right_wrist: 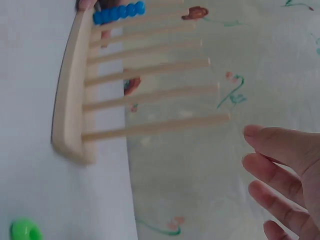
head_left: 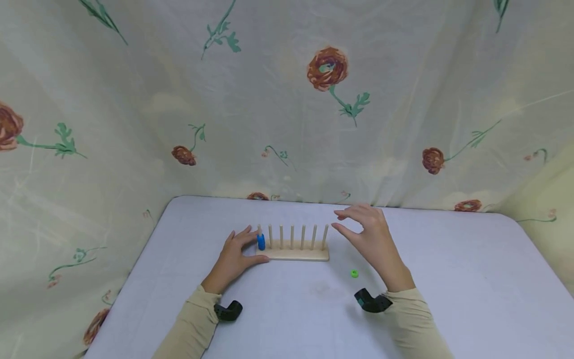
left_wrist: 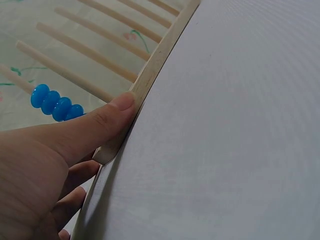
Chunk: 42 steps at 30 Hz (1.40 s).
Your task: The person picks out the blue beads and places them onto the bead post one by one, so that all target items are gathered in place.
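Observation:
A wooden peg rack (head_left: 293, 255), a flat base with a row of several upright pegs, stands on the table. Blue beads (left_wrist: 51, 102) are stacked on its leftmost peg; the other pegs are bare. My left hand (head_left: 234, 259) holds the left end of the base, its thumb along the front edge and its fingers around the back. Off the rack's right end, my right hand (head_left: 372, 239) is raised beside the last peg, thumb and fingers apart with nothing between them. A green ring-shaped bead (head_left: 354, 273) lies on the table below that hand.
The white-covered table (head_left: 471, 279) reaches back to a hanging cloth (head_left: 269, 99) with a flower print. Black wrist cameras (head_left: 228, 311) are strapped at both sleeve cuffs.

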### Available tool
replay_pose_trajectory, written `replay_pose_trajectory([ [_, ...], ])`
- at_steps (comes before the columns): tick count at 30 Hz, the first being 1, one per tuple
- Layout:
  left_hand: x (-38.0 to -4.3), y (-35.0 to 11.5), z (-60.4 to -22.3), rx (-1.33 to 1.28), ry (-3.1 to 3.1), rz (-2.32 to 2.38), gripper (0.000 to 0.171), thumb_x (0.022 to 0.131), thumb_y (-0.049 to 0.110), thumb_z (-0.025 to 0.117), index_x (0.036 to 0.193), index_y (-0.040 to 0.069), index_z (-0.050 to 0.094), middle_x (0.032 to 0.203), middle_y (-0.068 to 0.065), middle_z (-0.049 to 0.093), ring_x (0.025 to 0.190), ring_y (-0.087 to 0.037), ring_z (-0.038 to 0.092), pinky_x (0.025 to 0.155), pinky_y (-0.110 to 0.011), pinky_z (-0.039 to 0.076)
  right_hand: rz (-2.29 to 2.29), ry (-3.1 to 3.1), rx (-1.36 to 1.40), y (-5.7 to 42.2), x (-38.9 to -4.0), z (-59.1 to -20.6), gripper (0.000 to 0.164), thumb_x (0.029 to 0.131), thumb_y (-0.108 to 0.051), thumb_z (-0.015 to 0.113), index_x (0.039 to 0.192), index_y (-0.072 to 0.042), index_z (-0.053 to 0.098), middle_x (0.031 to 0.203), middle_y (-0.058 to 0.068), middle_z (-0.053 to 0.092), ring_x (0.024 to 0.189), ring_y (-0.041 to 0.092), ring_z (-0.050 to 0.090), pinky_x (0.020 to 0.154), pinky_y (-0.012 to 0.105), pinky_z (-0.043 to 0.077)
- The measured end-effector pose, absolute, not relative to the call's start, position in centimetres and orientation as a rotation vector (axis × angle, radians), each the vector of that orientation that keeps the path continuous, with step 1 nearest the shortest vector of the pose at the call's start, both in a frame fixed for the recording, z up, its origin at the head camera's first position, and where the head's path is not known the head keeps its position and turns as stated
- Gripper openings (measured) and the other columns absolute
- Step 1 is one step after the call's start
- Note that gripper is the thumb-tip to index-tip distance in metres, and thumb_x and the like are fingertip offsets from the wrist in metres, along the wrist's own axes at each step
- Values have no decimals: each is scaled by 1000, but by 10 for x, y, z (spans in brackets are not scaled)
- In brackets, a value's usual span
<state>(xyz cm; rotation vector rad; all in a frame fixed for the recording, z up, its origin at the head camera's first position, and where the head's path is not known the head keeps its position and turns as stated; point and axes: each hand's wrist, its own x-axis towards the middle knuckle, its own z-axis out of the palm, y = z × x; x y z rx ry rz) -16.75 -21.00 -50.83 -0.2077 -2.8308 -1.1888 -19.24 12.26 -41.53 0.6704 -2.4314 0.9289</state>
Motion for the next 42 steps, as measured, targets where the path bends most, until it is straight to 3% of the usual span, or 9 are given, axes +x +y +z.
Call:
replay_pose_trajectory([
  [21,-167,-210,-508,-189,-2847,-1184,74,76,35,91,139,7,65,155,-17,53,153,-33,40,132,-60,11,527,-2879,578,197,-188,-459,28,81,-23,90,104,-9,82,95,6,80,107,35,67,101,62,44],
  [42,-167,-210,-509,-190,-2844,-1155,75,76,36,91,139,7,65,155,-17,53,152,-33,42,131,-60,13,430,-2906,566,195,-188,-473,12,84,-22,86,91,-12,83,96,7,72,103,32,61,92,57,47],
])
